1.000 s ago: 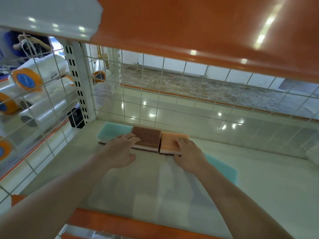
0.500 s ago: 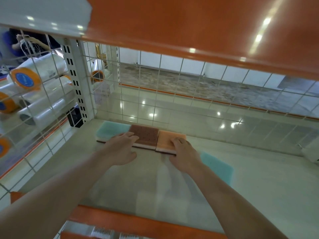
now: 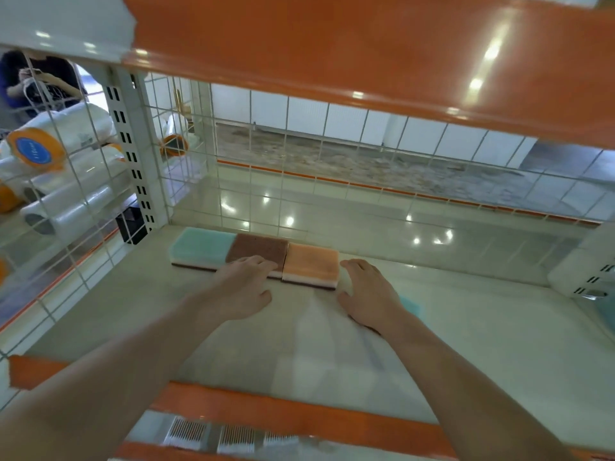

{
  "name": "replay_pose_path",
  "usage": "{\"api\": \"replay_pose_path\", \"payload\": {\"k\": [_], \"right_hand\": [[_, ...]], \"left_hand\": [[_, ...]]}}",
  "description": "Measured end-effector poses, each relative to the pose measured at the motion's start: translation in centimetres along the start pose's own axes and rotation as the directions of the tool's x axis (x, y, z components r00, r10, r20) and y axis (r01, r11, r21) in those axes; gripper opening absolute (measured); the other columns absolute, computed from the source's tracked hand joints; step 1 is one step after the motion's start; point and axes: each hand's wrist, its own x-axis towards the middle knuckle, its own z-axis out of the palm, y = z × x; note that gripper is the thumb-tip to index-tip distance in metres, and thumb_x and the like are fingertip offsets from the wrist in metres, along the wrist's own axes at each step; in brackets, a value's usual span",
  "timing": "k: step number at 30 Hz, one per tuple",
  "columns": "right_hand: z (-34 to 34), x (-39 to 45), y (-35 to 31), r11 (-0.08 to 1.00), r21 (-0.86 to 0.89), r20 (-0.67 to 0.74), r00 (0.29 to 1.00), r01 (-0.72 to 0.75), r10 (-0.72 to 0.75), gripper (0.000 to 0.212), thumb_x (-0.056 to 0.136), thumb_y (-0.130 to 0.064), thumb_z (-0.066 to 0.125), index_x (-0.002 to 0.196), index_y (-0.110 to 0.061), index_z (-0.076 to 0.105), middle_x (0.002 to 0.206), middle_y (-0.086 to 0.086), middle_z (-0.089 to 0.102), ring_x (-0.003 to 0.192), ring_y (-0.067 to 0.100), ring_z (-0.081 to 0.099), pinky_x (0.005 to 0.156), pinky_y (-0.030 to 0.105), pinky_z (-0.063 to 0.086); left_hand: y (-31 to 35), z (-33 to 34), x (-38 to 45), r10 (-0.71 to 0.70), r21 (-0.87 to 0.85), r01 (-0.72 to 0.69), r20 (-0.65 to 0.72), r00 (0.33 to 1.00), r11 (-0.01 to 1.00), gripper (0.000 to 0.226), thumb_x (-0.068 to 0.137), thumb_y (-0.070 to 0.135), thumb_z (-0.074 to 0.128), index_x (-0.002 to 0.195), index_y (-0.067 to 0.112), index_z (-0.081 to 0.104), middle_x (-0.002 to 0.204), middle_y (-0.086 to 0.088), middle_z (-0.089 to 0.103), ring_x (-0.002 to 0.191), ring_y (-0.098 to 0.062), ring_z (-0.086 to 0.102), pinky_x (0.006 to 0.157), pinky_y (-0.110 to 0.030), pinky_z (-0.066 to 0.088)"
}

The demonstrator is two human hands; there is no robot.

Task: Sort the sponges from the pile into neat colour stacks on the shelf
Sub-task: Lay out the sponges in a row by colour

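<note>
Three sponge stacks sit in a row on the shelf (image 3: 466,344), touching side to side, just past the fingertips of both hands: teal stack (image 3: 199,247), brown stack (image 3: 258,249), orange stack (image 3: 311,262). Each shows a pale layer under its top colour.

Change — half a second ago the right hand (image 3: 371,294) lay on the orange stack's near edge; now it is off it, just beside the stack's right end, fingers straight and slightly spread, holding nothing. The left hand (image 3: 241,289) stays put, fingers loosely together, tips resting on the brown stack's near edge.

Reading: the orange stack looks squared up and released; the row is flush. A loose teal sponge (image 3: 411,306) shows behind the right wrist, mostly hidden — likely the next piece, bound for the teal stack beyond the left fingers. Sorting well along, not finished.

Writing: beyond the wire grid (image 3: 83,207), left of the left hand, lie rolls of clear bags (image 3: 70,207). One end carries an orange-rimmed blue label (image 3: 35,153); its print is too small to read. No brand visible on the sponges.
</note>
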Motion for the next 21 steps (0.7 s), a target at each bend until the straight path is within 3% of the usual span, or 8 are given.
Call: {"api": "replay_pose_path", "payload": {"k": [7,15,21], "right_hand": [[-0.9,-3.1,2.0,0.999,0.008,0.021,0.999,-0.034,0.034,0.064,0.088,-0.033,0.055,0.144,-0.015,0.028,0.147,0.002,0.032,0.135,0.020,0.030,0.104,0.031,0.032],[-1.5,-5.8,4.4,0.990,-0.028,0.054,0.989,-0.139,0.141,0.071,0.083,-0.042,0.062,0.139,-0.013,0.029,0.140,0.006,0.036,0.131,0.024,0.032,0.103,0.033,0.033],[-1.6,-6.7,5.4,0.978,-0.018,0.089,0.974,-0.208,0.209,0.073,0.083,-0.039,0.063,0.139,-0.012,0.026,0.136,0.007,0.038,0.129,0.025,0.033,0.100,0.034,0.035]], "left_hand": [[2.7,0.9,-0.8,0.049,-0.043,-0.046,0.087,0.995,0.998,0.049,0.084,0.027,0.052,0.131,0.015,0.046,0.127,-0.006,0.049,0.118,-0.028,0.049,0.094,-0.039,0.043],[5.3,1.8,-2.2,0.036,-0.060,-0.028,0.140,0.989,0.998,0.052,0.090,0.028,0.049,0.140,0.016,0.038,0.143,-0.005,0.038,0.129,-0.023,0.039,0.106,-0.035,0.034],[6.1,2.1,-3.3,-0.006,-0.009,0.007,0.127,0.992,1.000,0.050,0.091,0.031,0.047,0.139,0.023,0.038,0.141,-0.001,0.039,0.130,-0.021,0.039,0.103,-0.030,0.034]]}}
